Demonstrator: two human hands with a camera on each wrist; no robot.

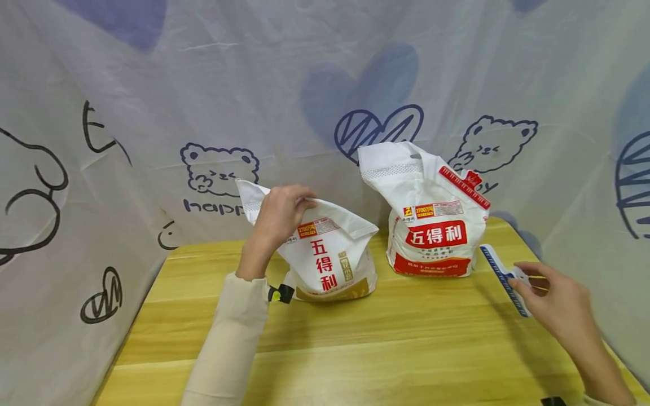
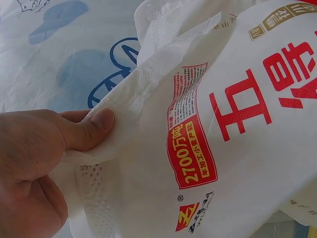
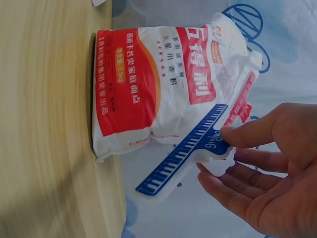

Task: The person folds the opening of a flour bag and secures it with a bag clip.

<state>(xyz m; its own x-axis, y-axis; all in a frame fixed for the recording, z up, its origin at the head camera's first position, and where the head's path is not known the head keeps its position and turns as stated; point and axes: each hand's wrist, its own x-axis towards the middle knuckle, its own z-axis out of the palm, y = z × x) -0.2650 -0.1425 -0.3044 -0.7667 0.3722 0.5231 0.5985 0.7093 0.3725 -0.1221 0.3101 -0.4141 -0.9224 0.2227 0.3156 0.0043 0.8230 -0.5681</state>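
Observation:
At the folded top of a white flour bag (image 1: 337, 248) with red lettering, my left hand (image 1: 281, 214) pinches the plastic between thumb and fingers. The left wrist view shows the thumb (image 2: 101, 120) pressed on the fold, the bag's perforated edge beneath it. Off to the right, my right hand (image 1: 561, 299) holds a long blue-and-white bag clip (image 3: 185, 148) by its handle, thumb on the blue side and fingers on the white one. The clip's bar is in the air, with a piano-key pattern along it.
A second flour bag (image 1: 431, 237), red and white, stands upright behind and right of the first. A red clip (image 1: 464, 186) sits across its folded top corner. Both bags are on a wooden table (image 1: 355, 349), before a printed curtain (image 1: 284, 84).

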